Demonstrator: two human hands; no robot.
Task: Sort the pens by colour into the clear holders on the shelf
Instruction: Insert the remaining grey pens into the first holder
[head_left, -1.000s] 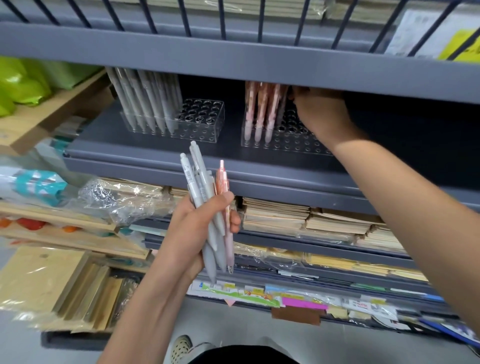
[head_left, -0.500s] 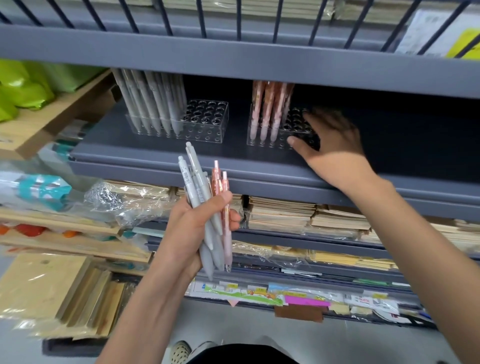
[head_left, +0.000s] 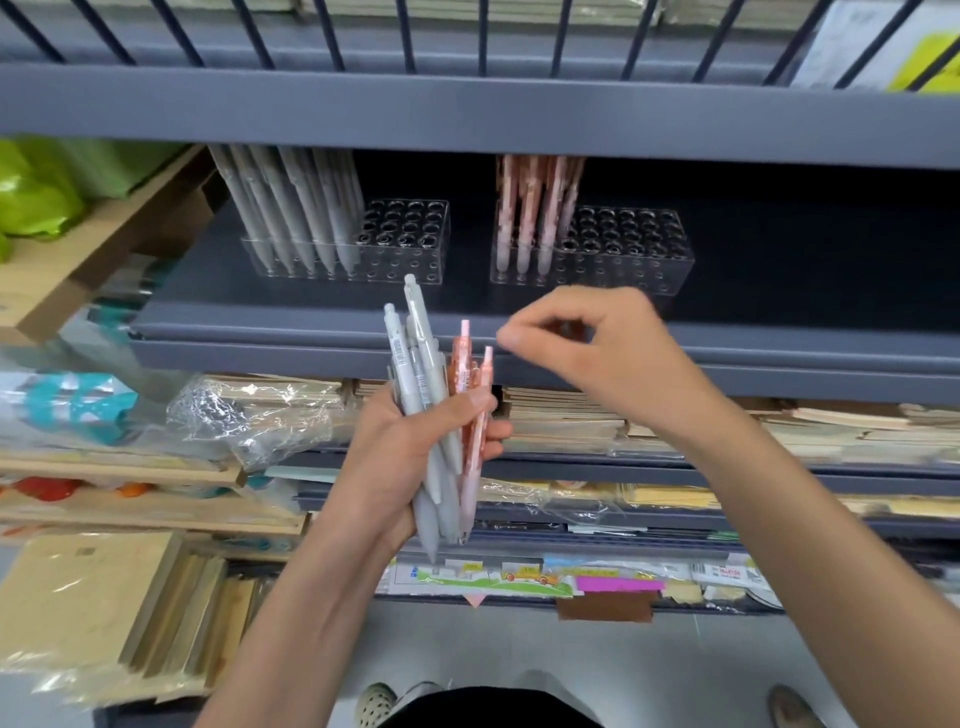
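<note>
Hovering just right of the upright pink pens (head_left: 469, 366) my left hand (head_left: 400, 462) grips, my right hand (head_left: 597, 353) is curled, empty.

Nothing can be read. The sticker (head_left: 399, 351) on one grey pen (head_left: 403, 384) and the paper tags (head_left: 727, 574) at the lowest shelf's (head_left: 426, 599) front edge are too blurry.

- Shelf (head_left: 311, 332): grey painted metal, smooth, matt.
- Left holder (head_left: 405, 244) and right holder (head_left: 631, 249), on the shelf: clear hard plastic, glossy.
- Grey pens (head_left: 291, 208), standing on the shelf: matt plastic.
- Pen bundle (head_left: 422, 364), before the shelf's front edge: matt grey plastic barrels; pink barrels with shinier, translucent tops.
- Film wrap (head_left: 234, 415), below the shelf: clear, crinkled, glossy.
- Paper stacks (head_left: 561, 421), below the shelf: matt, rough-edged.
</note>
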